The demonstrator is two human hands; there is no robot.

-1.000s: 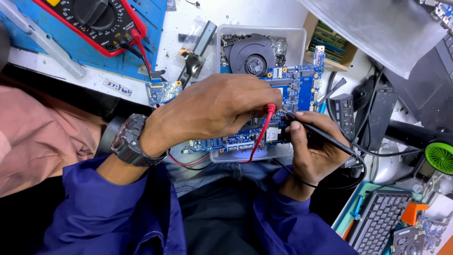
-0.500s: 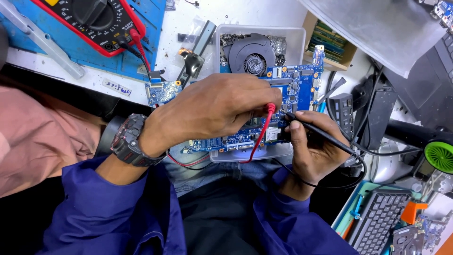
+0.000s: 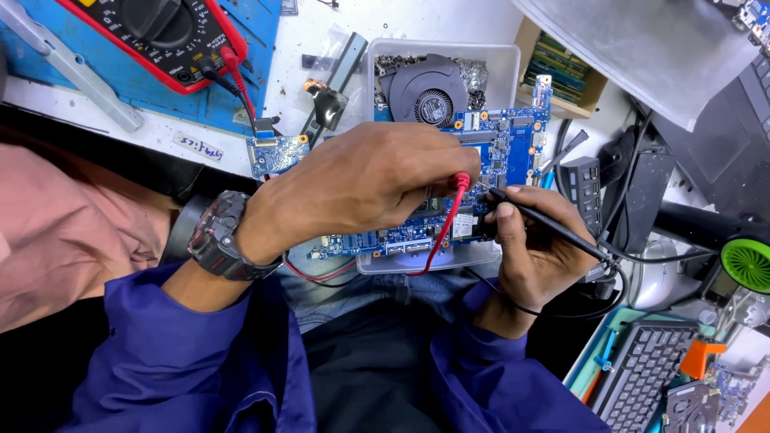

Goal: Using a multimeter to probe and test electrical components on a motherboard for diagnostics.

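Left hand: the left hand (image 3: 365,180) lies over the blue circuit board (image 3: 497,152), fingers curled together and pinching the red probe (image 3: 455,192) near its tip, which points down at the board
Right hand: the right hand (image 3: 533,248) sits at the board's right end, fingers closed around the black probe (image 3: 533,216) like a pen, its tip touching the board just beside the red one
Board: it rests across the top of a clear plastic tray (image 3: 377,72), partly hidden under the left hand; a small white label shows near the two probe tips
Leads: a red wire (image 3: 437,248) loops down from the red probe below the tray's edge; a black cable (image 3: 609,277) trails from the black probe past the right wrist
Wrist: a dark wristwatch (image 3: 220,236) sits on the left wrist above a blue sleeve (image 3: 192,353)
In the tray: a round black fan (image 3: 429,92) lies behind the board
Meter: a red-cased multimeter (image 3: 160,32) lies on a blue mat (image 3: 233,96) at the upper left, well apart from the hands
Right side: a black keyboard (image 3: 642,377) sits low right, and a dark tool with a green round end (image 3: 746,265) lies near the right edge
Left edge: a pink sleeve (image 3: 72,232) of another person shows beside the left arm
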